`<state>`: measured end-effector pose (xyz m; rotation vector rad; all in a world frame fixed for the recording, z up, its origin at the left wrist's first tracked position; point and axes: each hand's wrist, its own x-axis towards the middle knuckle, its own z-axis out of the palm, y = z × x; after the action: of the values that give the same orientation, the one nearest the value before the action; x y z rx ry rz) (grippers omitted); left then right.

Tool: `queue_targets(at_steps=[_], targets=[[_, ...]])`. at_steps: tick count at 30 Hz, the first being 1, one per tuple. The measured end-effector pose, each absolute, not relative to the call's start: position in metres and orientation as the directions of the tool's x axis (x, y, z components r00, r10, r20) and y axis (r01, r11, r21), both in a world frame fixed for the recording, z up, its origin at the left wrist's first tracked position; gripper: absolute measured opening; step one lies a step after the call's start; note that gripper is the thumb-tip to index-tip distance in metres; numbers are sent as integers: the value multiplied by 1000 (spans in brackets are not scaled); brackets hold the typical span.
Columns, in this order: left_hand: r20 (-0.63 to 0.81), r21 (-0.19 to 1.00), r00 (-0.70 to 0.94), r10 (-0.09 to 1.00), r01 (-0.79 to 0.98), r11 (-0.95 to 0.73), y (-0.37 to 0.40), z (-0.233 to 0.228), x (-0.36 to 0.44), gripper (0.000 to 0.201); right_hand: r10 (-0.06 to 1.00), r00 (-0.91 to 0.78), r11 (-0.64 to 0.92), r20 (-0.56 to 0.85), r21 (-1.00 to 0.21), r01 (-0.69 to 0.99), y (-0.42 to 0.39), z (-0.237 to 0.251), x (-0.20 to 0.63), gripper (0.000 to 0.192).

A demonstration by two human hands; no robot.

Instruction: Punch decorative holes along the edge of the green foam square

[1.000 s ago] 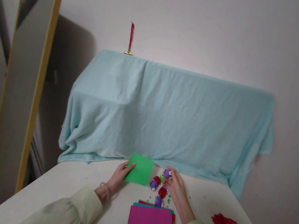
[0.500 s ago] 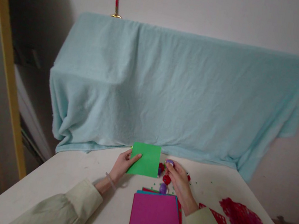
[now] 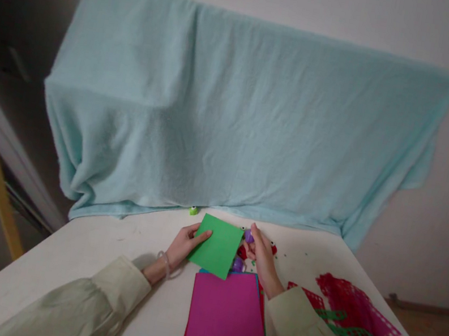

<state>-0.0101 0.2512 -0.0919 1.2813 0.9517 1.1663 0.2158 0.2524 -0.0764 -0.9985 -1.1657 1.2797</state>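
My left hand (image 3: 184,244) grips a green paper square (image 3: 216,247) by its left side, thumb on top and fingers underneath. The sheet is tilted, and its lower corner overlaps a stack of coloured paper (image 3: 228,323) with magenta on top. To the right of the sheet, my right hand (image 3: 262,254) is closed around a small purple paper punch (image 3: 250,236), its thumb raised alongside. Part of the punch is hidden by the fingers. Another purple punch (image 3: 239,264) and red pieces (image 3: 274,249) lie close around this hand.
A small green piece with an eye-like spot (image 3: 194,210) sits at the table's back edge. Punched red, magenta and green paper strips (image 3: 358,319) lie in a heap on the right. Tiny green bits dot the white table (image 3: 92,260). A pale blue cloth (image 3: 237,118) hangs behind.
The green paper has turned clockwise and its lower corner now overlaps the stack. My right thumb has lifted and straightened beside the purple punch. The whole view has shifted slightly.
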Motion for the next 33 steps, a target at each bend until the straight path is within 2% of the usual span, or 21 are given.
queue_targets(at_steps=[5, 24, 33], targets=[[58, 992, 201, 978, -119, -35, 250, -91, -9, 48, 988, -71, 123, 134, -983, -134, 250, -76, 217, 41], [32, 989, 177, 984, -149, -5, 247, -86, -10, 57, 993, -98, 66, 72, -996, -66, 250, -69, 216, 47], [31, 989, 197, 980, -151, -1, 248, -87, -9, 58, 988, -115, 99, 102, -995, -30, 253, -75, 216, 46]])
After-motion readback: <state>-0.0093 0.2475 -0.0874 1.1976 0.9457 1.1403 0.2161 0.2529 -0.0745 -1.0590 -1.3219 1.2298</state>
